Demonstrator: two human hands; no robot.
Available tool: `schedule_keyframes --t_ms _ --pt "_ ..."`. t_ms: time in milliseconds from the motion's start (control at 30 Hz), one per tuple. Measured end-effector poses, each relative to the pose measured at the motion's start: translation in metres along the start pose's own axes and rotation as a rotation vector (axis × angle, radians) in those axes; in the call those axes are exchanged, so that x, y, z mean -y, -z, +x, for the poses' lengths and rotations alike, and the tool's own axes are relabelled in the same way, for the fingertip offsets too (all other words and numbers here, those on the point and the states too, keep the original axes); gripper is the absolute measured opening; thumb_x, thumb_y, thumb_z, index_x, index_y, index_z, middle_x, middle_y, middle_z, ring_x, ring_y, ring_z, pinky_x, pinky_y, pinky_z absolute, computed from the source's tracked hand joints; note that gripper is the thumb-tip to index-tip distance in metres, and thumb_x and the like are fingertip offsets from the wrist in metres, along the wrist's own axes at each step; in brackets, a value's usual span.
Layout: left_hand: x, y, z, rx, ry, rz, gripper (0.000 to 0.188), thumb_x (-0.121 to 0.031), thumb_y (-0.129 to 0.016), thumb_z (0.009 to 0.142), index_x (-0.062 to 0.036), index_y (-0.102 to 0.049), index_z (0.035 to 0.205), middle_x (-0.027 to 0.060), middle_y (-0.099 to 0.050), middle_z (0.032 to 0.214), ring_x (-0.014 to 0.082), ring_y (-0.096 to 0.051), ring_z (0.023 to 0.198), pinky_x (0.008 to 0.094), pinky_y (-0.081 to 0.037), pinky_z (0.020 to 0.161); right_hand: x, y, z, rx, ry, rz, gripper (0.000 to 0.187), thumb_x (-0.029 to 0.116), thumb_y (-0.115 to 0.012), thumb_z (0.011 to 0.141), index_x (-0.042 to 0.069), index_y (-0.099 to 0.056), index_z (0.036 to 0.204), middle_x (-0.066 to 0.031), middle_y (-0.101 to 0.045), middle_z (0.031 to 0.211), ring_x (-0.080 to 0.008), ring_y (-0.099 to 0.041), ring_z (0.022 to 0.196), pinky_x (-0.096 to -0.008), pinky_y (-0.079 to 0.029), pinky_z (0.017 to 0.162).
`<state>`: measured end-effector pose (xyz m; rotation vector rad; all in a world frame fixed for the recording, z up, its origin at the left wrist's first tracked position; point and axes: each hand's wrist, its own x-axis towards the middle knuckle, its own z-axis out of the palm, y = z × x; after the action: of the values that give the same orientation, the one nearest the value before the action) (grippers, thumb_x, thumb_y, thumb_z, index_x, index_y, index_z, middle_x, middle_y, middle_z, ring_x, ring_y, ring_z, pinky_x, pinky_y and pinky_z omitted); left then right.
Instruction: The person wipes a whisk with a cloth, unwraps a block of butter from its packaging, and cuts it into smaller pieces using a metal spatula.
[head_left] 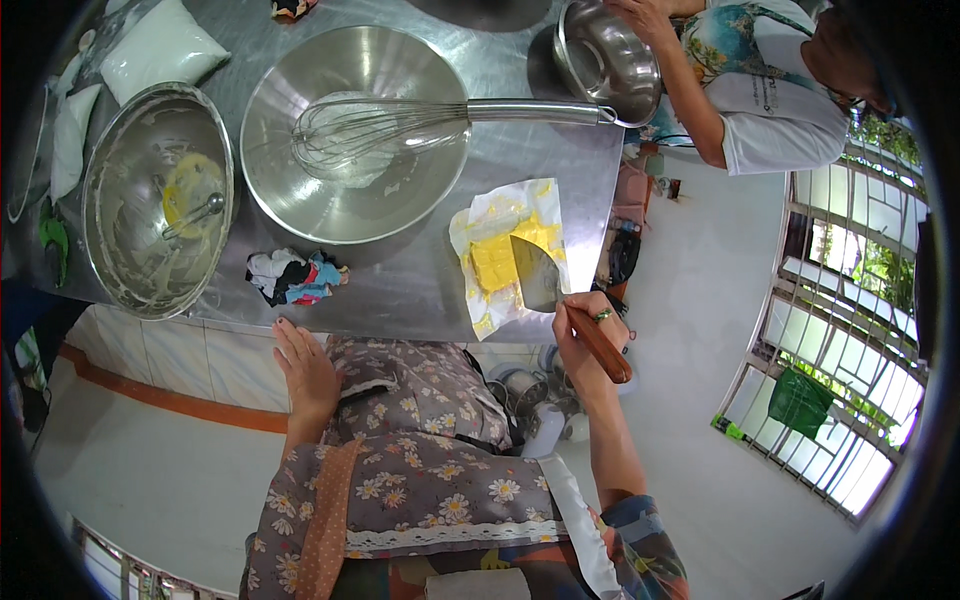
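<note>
My right hand (592,335) is closed round the wooden handle of a broad-bladed knife (540,278). The blade lies against a block of yellow butter (494,262), which rests on its opened white wrapper (520,205), smeared with yellow. At the table's front edge, my left hand (305,372) is open with its fingers stretched out, holding nothing. Just beyond it lies a crumpled multicoloured cloth (295,277). A large steel bowl (430,195) stands behind the cloth with white powder (350,150) inside. Across its rim rests a big wire whisk (535,111).
To the left, a used mixing bowl (110,235) holds yellow residue and a metal utensil. White plastic bags (165,50) lie at the back left of the steel table (400,300). At the back right, a person (760,90) has hands on another steel bowl (640,90).
</note>
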<state>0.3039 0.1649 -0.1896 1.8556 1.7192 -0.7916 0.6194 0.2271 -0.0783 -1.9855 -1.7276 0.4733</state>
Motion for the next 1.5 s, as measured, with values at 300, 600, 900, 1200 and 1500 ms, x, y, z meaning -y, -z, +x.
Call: schedule_keyframes --t_ms 300,600,900,1200,1500 --pt "0.001 -0.001 0.001 0.007 0.011 -0.028 0.088 -0.040 -0.070 0.066 0.0103 -0.031 0.127 0.0311 -0.014 0.138 0.0417 -0.011 0.131 0.0476 -0.023 0.102 0.001 -0.002 0.000 0.006 -0.039 0.014 0.019 -0.009 -0.064 0.067 0.001 -0.054 0.081 -0.0103 -0.057 0.070 -0.0158 -0.058 0.054 -0.0221 -0.044 0.050" --pt "0.001 0.005 0.001 0.018 0.005 -0.039 0.088 -0.039 -0.070 0.066 0.0112 -0.031 0.127 0.0319 -0.013 0.138 0.0421 -0.011 0.131 0.0483 -0.022 0.102 -0.001 -0.004 0.000 0.012 -0.021 0.012 0.020 -0.009 -0.064 0.067 0.001 -0.054 0.081 -0.0109 -0.057 0.070 -0.0169 -0.058 0.056 -0.0226 -0.045 0.052" --pt "0.005 -0.007 0.001 -0.042 -0.017 -0.029 0.092 -0.043 -0.071 0.064 0.0126 -0.031 0.125 0.0332 -0.012 0.137 0.0426 -0.012 0.130 0.0483 -0.024 0.100 0.001 -0.006 -0.001 0.035 -0.066 0.049 0.019 -0.011 -0.062 0.068 0.000 -0.053 0.082 -0.0111 -0.057 0.071 -0.0190 -0.059 0.059 -0.0222 -0.045 0.055" --pt "0.004 -0.004 0.000 -0.031 -0.028 -0.054 0.092 -0.040 -0.071 0.065 0.0132 -0.029 0.126 0.0337 -0.011 0.137 0.0432 -0.011 0.130 0.0498 -0.023 0.100 -0.003 -0.007 -0.007 0.021 -0.071 0.065 0.020 -0.011 -0.062 0.067 -0.001 -0.052 0.082 -0.0124 -0.055 0.073 -0.0184 -0.058 0.058 -0.0220 -0.044 0.055" --pt "0.005 -0.003 0.001 -0.038 -0.022 -0.028 0.091 -0.041 -0.072 0.064 0.0122 -0.031 0.126 0.0331 -0.014 0.136 0.0432 -0.013 0.130 0.0496 -0.023 0.101 -0.001 -0.012 -0.005 0.026 -0.078 0.077 0.020 -0.010 -0.062 0.067 -0.001 -0.052 0.081 -0.0124 -0.055 0.070 -0.0192 -0.058 0.057 -0.0219 -0.044 0.054"
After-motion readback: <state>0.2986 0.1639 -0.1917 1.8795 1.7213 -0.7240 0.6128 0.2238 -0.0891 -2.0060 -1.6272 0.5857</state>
